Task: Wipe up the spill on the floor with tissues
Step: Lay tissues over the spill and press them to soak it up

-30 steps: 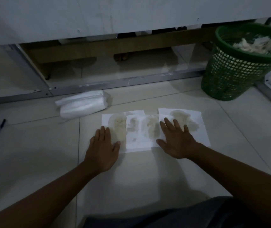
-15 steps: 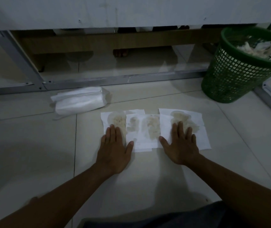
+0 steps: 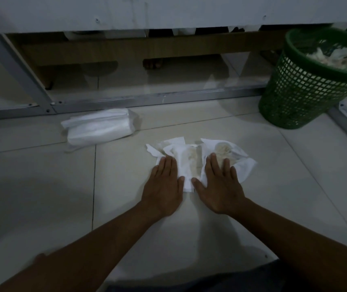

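Observation:
Several white tissues [image 3: 189, 161], stained yellowish-brown where they soaked the spill, lie bunched together on the pale tiled floor. My left hand [image 3: 164, 186] presses flat on their left edge, fingers together and pointing away from me. My right hand [image 3: 219, 186] lies flat on their right part, fingers slightly spread over a stained patch. The two thumbs almost meet across a strip of tissue. The spill itself is hidden under the paper.
A white pack of tissues [image 3: 99, 128] lies on the floor to the back left. A green mesh waste basket [image 3: 307, 85] holding used tissues stands at the back right. A metal frame rail [image 3: 147, 100] and a white panel run along the back.
Both hands slid inward toward each other, pushing the flat, spread-out tissues into a crumpled bunch between them.

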